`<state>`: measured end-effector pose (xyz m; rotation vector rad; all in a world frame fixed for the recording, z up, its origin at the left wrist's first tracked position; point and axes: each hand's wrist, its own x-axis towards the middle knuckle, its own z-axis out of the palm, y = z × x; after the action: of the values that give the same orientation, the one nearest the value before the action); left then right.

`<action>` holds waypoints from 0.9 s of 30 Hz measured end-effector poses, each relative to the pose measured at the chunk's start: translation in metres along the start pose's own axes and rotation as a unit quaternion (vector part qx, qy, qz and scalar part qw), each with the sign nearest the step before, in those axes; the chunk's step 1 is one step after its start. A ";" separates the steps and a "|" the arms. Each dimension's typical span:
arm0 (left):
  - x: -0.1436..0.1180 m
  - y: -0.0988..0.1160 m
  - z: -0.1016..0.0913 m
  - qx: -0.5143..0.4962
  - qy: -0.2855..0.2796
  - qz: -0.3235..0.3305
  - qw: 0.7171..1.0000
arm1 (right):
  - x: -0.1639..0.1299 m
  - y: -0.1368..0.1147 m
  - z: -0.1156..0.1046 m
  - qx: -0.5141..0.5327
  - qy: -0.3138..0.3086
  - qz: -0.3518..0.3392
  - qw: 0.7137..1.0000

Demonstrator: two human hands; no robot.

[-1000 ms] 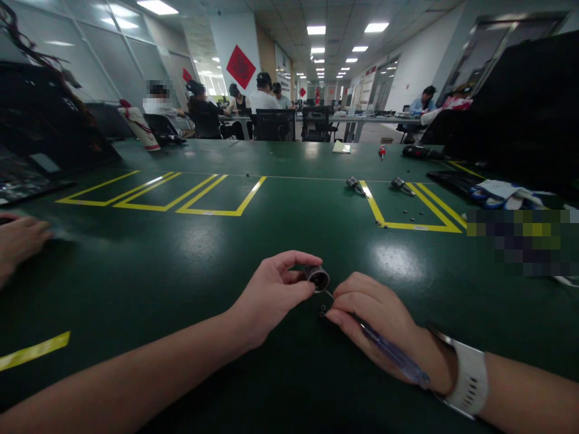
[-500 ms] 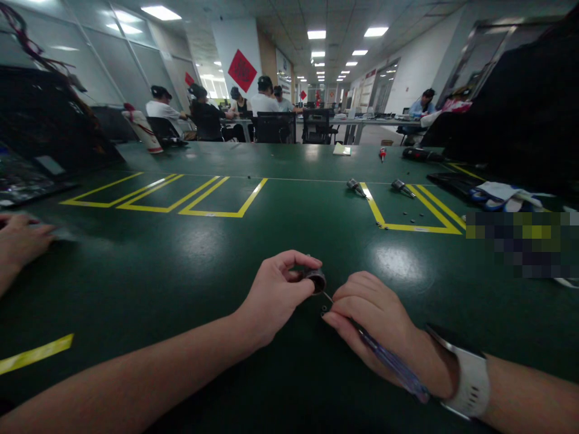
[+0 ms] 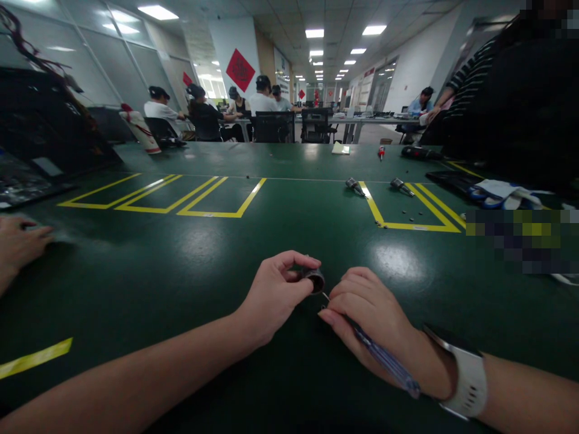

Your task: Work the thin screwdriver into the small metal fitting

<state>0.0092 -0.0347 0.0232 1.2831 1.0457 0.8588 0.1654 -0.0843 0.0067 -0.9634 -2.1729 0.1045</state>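
Observation:
Between thumb and fingers, my left hand (image 3: 275, 292) grips a dark, hollow, round metal part (image 3: 313, 279), its open end turned toward my right hand. A screwdriver (image 3: 386, 361) with a translucent purplish handle lies in the closed fingers of my right hand (image 3: 371, 313). Its thin shaft points up at the rim of the metal part; whether the tip touches it I cannot tell. Close to my right thumb tip is a tiny dark piece (image 3: 322, 307), partly hidden by the fingers. A pale watch sits on my right wrist.
Two metal parts with shafts (image 3: 355, 186) (image 3: 401, 187) lie by the yellow tape marks (image 3: 420, 228) at the right, with several tiny pieces among them. A red screwdriver (image 3: 381, 154) and gloves (image 3: 509, 194) lie farther off. Another person's hand (image 3: 22, 241) rests at the left edge.
My right hand has shifted slightly up and left with the screwdriver. My left hand holds nearly still. At the far right, a person in a striped sleeve has come into view.

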 end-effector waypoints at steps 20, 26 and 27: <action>0.001 -0.001 0.001 -0.017 0.015 0.024 0.999 | 0.002 0.000 -0.001 0.083 -0.010 0.058 0.995; 0.001 -0.002 0.001 -0.005 0.011 0.034 0.999 | 0.002 -0.004 0.002 0.061 -0.015 0.067 0.996; 0.001 -0.003 0.001 -0.003 0.011 0.033 0.999 | 0.002 -0.004 0.001 0.070 -0.016 0.068 0.995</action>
<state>0.0104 -0.0340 0.0205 1.3111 1.0221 0.9266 0.1617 -0.0858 0.0089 -1.0343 -2.0957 0.3350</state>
